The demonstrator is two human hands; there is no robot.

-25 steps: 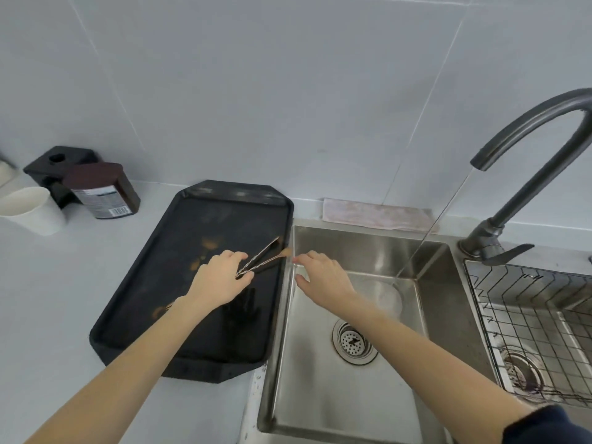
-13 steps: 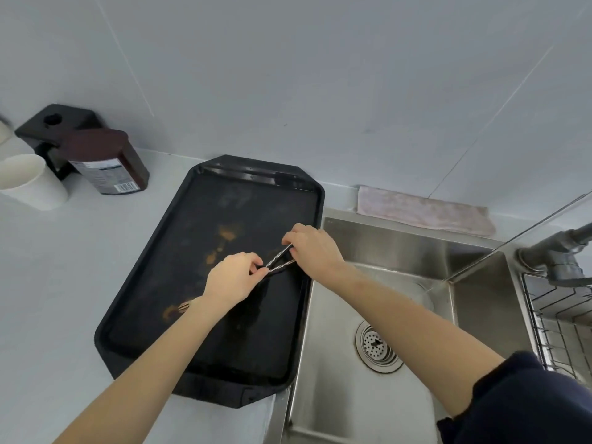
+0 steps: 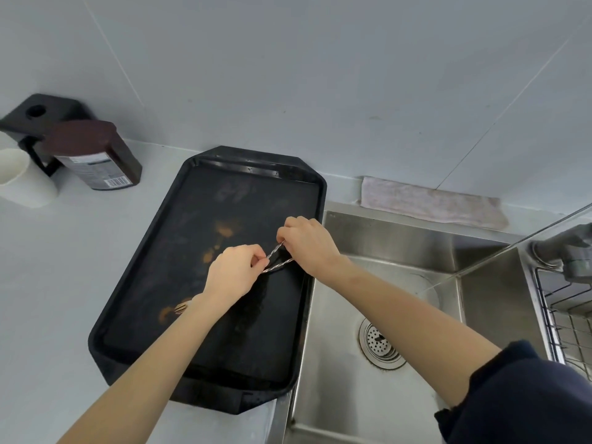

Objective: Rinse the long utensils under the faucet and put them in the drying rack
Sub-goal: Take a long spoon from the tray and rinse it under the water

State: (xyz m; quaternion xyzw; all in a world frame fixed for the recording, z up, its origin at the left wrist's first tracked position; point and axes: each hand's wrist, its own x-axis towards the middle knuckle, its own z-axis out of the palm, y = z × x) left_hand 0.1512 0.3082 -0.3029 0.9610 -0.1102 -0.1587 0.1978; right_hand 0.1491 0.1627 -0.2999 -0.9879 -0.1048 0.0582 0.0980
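Both hands meet over the black tray (image 3: 153, 283), which lies on the counter left of the sink. My left hand (image 3: 232, 272) pinches two thin twisted metal utensils (image 3: 277, 259) that spread apart in a V toward my right hand (image 3: 307, 240). My right hand grips their far ends. A copper-coloured end (image 3: 181, 307) shows below my left wrist. The faucet base (image 3: 567, 251) is at the right edge, with a thin stream of water (image 3: 499, 248) running into the steel sink (image 3: 384, 238). A corner of the wire drying rack (image 3: 567, 312) shows at far right.
A brown jar (image 3: 93, 153), a black holder (image 3: 35, 118) and a white cup (image 3: 22, 177) stand at the counter's back left. A folded pinkish cloth (image 3: 432, 203) lies behind the sink. The drain strainer (image 3: 379, 346) sits in the basin floor.
My right hand moved left from over the sink onto the utensils' far ends. The two utensils now spread apart between my hands. The view shifted left, leaving most of the faucet out of frame.
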